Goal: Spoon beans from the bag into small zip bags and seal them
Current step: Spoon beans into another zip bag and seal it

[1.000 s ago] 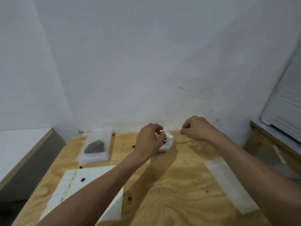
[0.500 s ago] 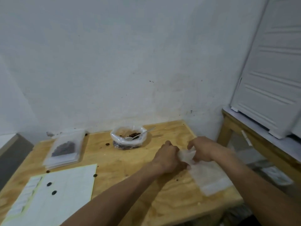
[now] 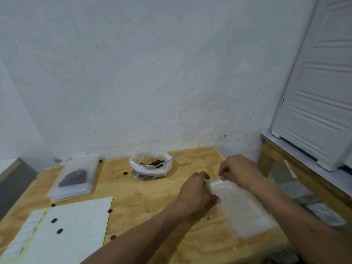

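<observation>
A rolled-down clear plastic bag of dark beans [image 3: 150, 165] stands at the back middle of the wooden table [image 3: 144, 195], with a metal spoon [image 3: 163, 162] resting in it. At the right lies a stack of empty small zip bags [image 3: 242, 208]. My left hand [image 3: 196, 193] and my right hand [image 3: 238, 168] both pinch the far end of the top zip bag. At the back left a filled zip bag [image 3: 75, 177] with dark beans lies on a pile of others.
A lined paper sheet [image 3: 62, 231] covers the front left, with loose beans [image 3: 57, 225] on it and around it. A white panelled appliance [image 3: 320, 88] stands on a wooden bench [image 3: 297, 174] to the right. The wall is close behind.
Both hands left the bean bag, where the spoon now rests, and went right and nearer to the stack of empty zip bags, taking hold of the top one. The view swung right.
</observation>
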### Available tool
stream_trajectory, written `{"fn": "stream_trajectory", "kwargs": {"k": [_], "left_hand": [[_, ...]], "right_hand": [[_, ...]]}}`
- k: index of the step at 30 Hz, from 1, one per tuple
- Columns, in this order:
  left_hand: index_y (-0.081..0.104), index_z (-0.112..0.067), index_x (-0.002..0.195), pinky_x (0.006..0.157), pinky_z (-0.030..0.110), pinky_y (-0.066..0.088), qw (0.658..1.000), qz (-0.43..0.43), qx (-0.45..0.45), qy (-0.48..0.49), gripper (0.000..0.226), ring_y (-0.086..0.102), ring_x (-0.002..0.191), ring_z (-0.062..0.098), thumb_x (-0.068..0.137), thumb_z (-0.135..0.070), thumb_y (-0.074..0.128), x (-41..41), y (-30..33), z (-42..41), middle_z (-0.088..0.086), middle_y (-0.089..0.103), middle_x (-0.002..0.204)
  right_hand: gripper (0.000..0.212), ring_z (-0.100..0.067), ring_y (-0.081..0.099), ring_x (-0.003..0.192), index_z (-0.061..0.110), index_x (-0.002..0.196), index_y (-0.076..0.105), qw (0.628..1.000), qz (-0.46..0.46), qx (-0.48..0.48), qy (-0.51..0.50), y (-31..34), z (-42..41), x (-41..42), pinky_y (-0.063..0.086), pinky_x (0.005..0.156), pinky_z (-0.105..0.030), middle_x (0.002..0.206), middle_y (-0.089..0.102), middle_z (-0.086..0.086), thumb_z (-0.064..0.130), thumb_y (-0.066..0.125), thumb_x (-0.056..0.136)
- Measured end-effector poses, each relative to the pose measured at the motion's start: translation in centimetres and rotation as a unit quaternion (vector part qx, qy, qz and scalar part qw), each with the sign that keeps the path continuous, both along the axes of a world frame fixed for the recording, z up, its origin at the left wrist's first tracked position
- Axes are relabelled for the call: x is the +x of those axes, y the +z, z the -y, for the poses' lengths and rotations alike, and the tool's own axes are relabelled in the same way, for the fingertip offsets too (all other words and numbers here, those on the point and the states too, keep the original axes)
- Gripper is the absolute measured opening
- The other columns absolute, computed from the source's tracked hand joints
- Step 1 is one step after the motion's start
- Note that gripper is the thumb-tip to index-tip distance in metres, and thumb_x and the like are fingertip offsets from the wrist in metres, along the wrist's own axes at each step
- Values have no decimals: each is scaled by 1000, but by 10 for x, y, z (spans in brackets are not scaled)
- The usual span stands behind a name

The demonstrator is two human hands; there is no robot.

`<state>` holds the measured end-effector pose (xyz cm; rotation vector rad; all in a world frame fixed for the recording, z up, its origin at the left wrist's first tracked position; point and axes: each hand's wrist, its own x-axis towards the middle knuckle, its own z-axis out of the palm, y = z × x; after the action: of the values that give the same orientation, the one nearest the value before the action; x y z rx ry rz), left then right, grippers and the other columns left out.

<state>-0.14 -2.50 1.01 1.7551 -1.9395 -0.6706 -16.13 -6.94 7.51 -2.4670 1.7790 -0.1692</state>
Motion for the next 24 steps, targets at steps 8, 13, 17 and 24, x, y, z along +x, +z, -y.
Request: {"fn": "stream_trajectory", "kwargs": {"k": [8,13,17,24], "left_hand": [[44,-22,146,76,21,48,970,-237,20,55,66,64,94,17,89,-20,77,13,4,-1,1,64,103],[58,-11,123,61,20,51,926,-368,-4,88,31,59,59,7,97,4,51,31,19,-1,7,68,80],[61,-7,121,54,22,52,909,-393,-56,127,26,59,54,9,97,1,59,68,54,-4,10,70,80],[77,-15,86,74,45,59,918,-324,-108,200,43,71,74,29,96,-52,59,160,99,-20,11,76,76]], "right_hand": [[15,-12,60,79,36,83,69,1000,-9,2,25,12,3,6,33,55,-22,86,67,11,24,65,92],[17,-3,62,77,36,76,66,995,61,30,74,34,15,26,47,65,-22,82,68,14,26,71,89],[12,1,68,79,31,80,75,967,218,14,130,61,18,60,54,76,-20,81,74,14,21,82,82],[12,-2,71,80,26,79,79,920,333,36,205,64,21,147,55,82,-23,80,77,12,16,84,80]]}}
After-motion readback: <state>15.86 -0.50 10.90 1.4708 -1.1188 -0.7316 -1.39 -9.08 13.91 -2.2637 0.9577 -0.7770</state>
